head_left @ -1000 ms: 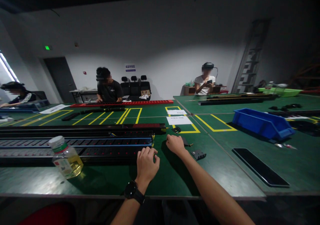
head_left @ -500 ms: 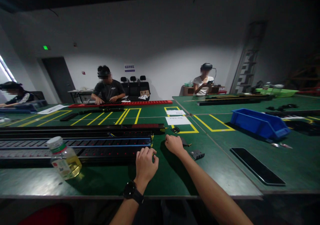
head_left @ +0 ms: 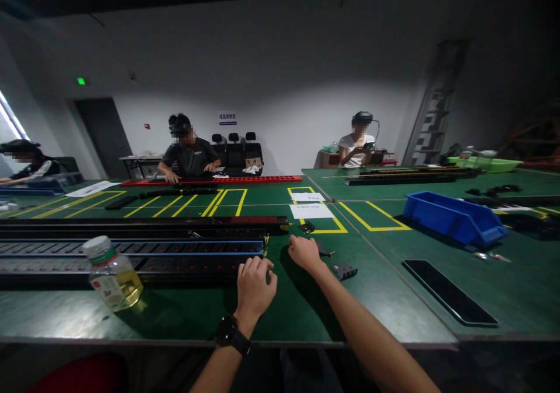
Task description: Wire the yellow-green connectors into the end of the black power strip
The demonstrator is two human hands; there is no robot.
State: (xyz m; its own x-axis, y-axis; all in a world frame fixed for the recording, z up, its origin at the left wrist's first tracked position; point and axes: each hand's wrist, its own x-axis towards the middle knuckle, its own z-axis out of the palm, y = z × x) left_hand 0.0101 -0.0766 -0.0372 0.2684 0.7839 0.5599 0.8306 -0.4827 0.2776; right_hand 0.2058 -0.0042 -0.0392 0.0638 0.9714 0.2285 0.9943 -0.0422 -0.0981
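Resting the left hand [head_left: 256, 288] by the black rail [head_left: 188, 266] at centre left, fingers loosely bent.
Holding the right hand [head_left: 305, 252] tightly curled near frame centre, contents of either impossible to tell; a black bracket [head_left: 345, 270] loose right of centre, apparently unattached.

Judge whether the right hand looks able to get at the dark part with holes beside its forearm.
Probably yes: the dark part with holes lies on the green table right of the forearm, uncovered. The right hand would likely need only a short shift back and rightward.
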